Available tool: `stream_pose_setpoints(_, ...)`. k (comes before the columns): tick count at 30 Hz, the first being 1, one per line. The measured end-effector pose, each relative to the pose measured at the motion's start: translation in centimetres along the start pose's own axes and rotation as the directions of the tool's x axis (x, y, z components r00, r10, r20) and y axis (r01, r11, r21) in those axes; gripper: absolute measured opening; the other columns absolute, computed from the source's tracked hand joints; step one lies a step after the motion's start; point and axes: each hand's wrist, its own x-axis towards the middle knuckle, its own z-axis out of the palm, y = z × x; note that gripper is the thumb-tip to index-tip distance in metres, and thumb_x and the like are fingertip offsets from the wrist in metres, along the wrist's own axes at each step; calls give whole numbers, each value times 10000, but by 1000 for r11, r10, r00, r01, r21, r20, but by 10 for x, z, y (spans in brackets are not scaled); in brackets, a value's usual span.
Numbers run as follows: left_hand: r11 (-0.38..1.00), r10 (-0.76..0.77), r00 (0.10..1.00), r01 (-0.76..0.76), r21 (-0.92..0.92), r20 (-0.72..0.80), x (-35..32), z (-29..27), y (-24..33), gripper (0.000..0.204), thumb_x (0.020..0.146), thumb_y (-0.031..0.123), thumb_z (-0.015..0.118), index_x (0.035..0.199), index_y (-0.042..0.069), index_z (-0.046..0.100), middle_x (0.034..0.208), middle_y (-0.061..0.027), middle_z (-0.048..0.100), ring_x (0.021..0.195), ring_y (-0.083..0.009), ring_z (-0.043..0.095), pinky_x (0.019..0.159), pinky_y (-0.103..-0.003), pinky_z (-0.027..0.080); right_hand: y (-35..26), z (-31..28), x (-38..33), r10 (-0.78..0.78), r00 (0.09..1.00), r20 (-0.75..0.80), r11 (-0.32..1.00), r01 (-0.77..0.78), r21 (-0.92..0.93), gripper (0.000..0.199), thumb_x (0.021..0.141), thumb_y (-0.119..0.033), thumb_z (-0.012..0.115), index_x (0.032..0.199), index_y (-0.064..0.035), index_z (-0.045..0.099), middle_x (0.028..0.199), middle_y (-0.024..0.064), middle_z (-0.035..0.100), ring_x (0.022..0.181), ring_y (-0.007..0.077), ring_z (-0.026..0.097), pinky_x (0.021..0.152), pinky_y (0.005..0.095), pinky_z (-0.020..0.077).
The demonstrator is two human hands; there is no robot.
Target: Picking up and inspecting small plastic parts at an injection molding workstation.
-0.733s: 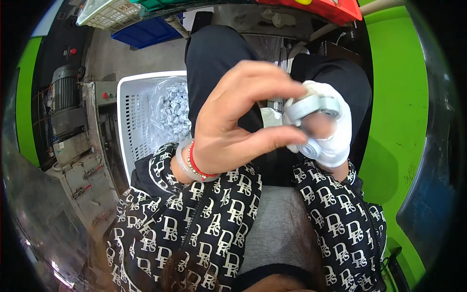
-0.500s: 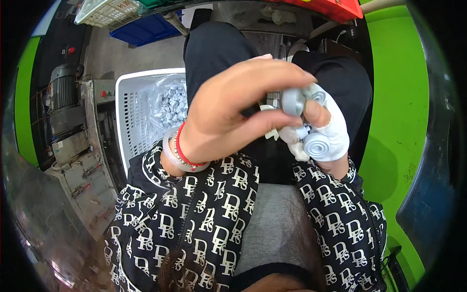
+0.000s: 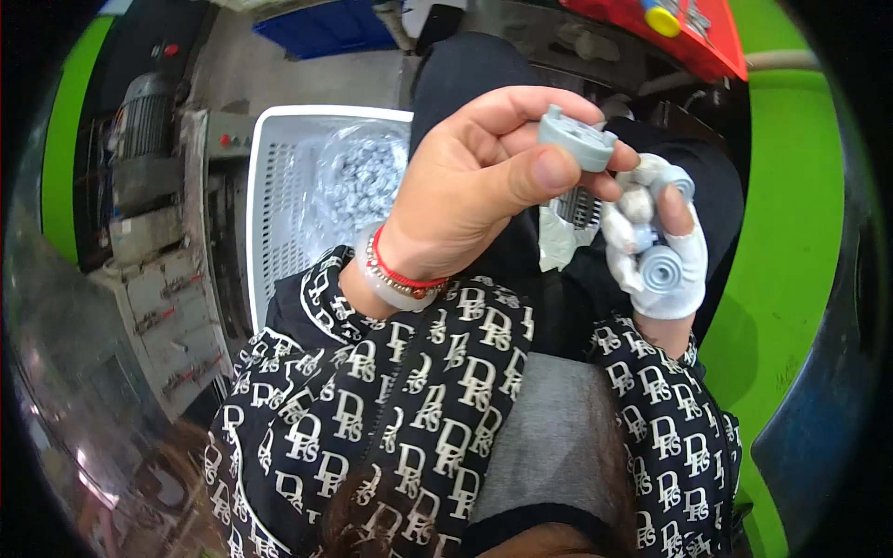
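Note:
My bare left hand (image 3: 460,181) is closed round a grey round plastic cap (image 3: 577,141), pinched between thumb and fingers. The cap is tilted, and small raised tabs show on its upper rim. To the right, my right hand (image 3: 686,244) wears a white glove with the thumb bare. Its curled fingers hold several small grey caps; one cap (image 3: 661,270) shows concentric rings at the palm, and a second cap (image 3: 673,184) sits by the fingertips. Something bluish between the gloved fingers is partly hidden. The two hands are close together above my lap.
A white perforated basket (image 3: 259,223) at the left holds a clear plastic bag of many small grey pieces (image 3: 367,181). At the back stand a blue crate (image 3: 326,30) and a red tray (image 3: 716,46) with a yellow-ended tool (image 3: 661,20). Machinery (image 3: 144,121) lies far left.
My left hand has drawn the cap away from the right hand and turned it so the tabbed side shows. The whole view has shifted, with things now further right.

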Motion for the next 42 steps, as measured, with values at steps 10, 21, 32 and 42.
stream_pose_setpoints(10,881,7,274,454,135,-962,-178,-207,-9,224,854,294,579,880,74,551,709,4,480,589,-86,488,629,-294,495,9,-16,24,-5,991,131,999,1,32,244,917,-177,472,1085,-12,405,767,21,342,629,105,379,323,173,412)
stream_pose_setpoints(21,824,-117,-73,550,-138,-990,-231,-327,-24,381,855,383,537,1057,61,515,793,-60,590,606,-159,545,575,-319,486,13,11,34,13,999,-35,992,-18,-126,262,912,-200,486,1094,-27,409,759,12,357,592,92,387,316,171,412)
stream_pose_setpoints(32,527,139,968,-249,813,207,-32,-50,5,293,786,136,650,1055,34,590,1014,-84,573,964,-212,543,848,-308,422,8,36,11,362,926,-112,706,-350,-616,299,806,-174,632,1028,17,571,662,37,562,463,73,499,395,175,375)
stream_pose_setpoints(42,69,279,793,-579,812,542,-10,-23,39,316,639,88,740,922,35,610,903,-72,573,837,-226,565,881,-433,426,12,58,11,5,999,-32,641,-28,-767,383,729,-82,674,1086,-4,555,774,38,602,489,47,485,461,192,402)
